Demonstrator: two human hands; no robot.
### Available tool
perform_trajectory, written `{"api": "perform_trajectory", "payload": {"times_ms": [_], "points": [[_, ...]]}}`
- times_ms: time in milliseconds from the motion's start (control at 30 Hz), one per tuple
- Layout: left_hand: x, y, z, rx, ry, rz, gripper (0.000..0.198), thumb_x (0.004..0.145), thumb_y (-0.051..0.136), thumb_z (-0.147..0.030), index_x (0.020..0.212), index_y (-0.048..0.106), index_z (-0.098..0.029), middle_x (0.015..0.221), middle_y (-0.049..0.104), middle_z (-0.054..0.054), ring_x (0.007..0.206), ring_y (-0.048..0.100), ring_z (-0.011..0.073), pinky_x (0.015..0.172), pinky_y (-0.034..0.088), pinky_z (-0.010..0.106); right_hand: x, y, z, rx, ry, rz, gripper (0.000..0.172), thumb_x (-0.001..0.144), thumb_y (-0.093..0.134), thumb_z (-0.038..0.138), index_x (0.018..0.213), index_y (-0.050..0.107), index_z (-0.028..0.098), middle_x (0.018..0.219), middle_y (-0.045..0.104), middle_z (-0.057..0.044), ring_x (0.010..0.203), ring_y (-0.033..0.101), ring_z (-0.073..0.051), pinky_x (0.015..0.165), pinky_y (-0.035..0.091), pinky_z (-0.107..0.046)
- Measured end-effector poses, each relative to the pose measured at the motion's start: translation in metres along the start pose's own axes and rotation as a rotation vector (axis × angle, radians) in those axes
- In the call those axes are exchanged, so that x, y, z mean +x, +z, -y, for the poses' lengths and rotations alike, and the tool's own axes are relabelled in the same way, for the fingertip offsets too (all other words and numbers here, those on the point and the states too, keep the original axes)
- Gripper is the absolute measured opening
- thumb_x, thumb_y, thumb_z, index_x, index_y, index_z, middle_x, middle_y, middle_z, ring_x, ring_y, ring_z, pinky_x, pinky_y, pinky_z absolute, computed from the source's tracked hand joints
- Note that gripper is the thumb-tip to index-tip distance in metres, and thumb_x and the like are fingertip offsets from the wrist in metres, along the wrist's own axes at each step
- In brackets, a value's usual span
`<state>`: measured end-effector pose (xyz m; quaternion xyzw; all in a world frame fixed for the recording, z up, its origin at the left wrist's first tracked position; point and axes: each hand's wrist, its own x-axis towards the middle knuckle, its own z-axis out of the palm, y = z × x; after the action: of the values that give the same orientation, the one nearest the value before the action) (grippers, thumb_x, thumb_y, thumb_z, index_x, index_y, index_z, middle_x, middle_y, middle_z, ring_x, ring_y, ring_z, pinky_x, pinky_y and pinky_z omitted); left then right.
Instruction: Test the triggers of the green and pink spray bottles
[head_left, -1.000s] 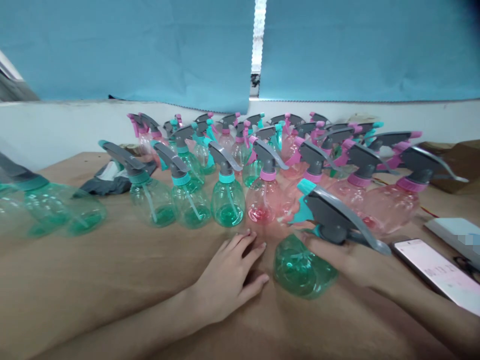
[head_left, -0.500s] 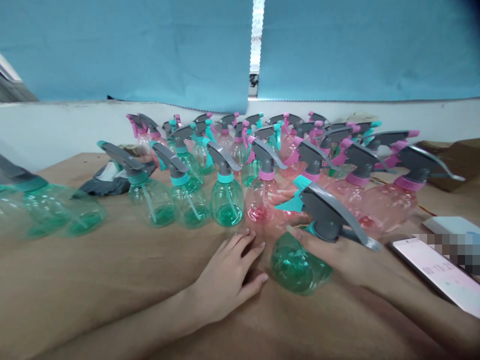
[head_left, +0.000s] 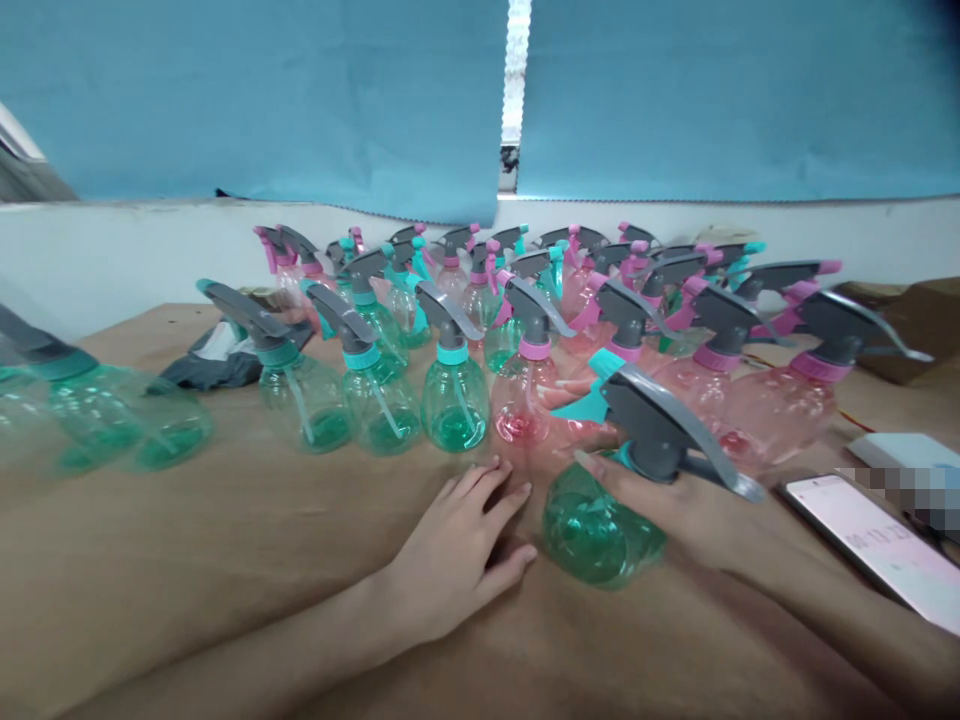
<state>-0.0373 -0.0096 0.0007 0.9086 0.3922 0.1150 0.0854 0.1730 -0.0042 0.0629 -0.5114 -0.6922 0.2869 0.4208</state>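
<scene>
My right hand (head_left: 652, 500) is wrapped around the neck of a green spray bottle (head_left: 596, 530), tilted over the table with its grey trigger head leaning right. Some of its fingers show behind the turquoise trigger. My left hand (head_left: 469, 550) lies on the table just left of that bottle, fingers spread and holding nothing. Beyond my hands stand a green spray bottle (head_left: 454, 400) with a turquoise collar and a pink spray bottle (head_left: 521, 395) with a pink collar. Both contain a little liquid and a dip tube.
Several more green and pink spray bottles fill the back of the wooden table (head_left: 315, 580). A phone (head_left: 862, 530) with a timer lies at the right, near a white box (head_left: 907, 455). A dark plastic bag (head_left: 217, 365) sits at the left, and a brown box (head_left: 922, 330) at the far right.
Both hands and the tilted bottle stay almost where they were. The view has shifted very slightly, and the digits on the phone's timer differ.
</scene>
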Motion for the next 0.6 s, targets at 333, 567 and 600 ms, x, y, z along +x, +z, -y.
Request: {"api": "perform_trajectory", "payload": {"times_ms": [333, 567, 600], "points": [[-0.0003, -0.0006, -0.0004, 0.012, -0.01, 0.024, 0.051, 0.092, 0.052, -0.041, 0.135, 0.046, -0.013, 0.139, 0.046, 0.015, 0.132, 0.036, 0.0299, 0.106, 0.034, 0.047, -0.0008, 0.0007, -0.0073, -0.034, 0.003, 0.033, 0.016, 0.08, 0.053, 0.036, 0.076, 0.064, 0.025, 0.071, 0.071, -0.001, 0.066, 0.067, -0.02, 0.069, 0.056, -0.036], [-0.0006, -0.0001, -0.0001, 0.002, -0.002, -0.005, 0.05, 0.092, 0.052, -0.041, 0.135, 0.046, -0.015, 0.139, 0.046, 0.014, 0.131, 0.038, 0.0303, 0.104, 0.036, 0.048, 0.0, -0.0001, -0.0042, -0.017, 0.006, 0.034, 0.016, 0.079, 0.054, 0.036, 0.078, 0.066, 0.026, 0.077, 0.073, -0.001, 0.071, 0.069, -0.021, 0.074, 0.056, -0.036], [-0.0004, -0.0002, -0.0002, 0.005, -0.002, -0.002, 0.05, 0.092, 0.053, -0.041, 0.135, 0.046, -0.015, 0.139, 0.046, 0.015, 0.131, 0.038, 0.0303, 0.105, 0.035, 0.048, -0.0001, -0.0001, -0.0045, -0.021, 0.004, 0.032, 0.016, 0.079, 0.054, 0.036, 0.078, 0.065, 0.026, 0.076, 0.072, -0.001, 0.071, 0.069, -0.021, 0.074, 0.056, -0.036]]}}
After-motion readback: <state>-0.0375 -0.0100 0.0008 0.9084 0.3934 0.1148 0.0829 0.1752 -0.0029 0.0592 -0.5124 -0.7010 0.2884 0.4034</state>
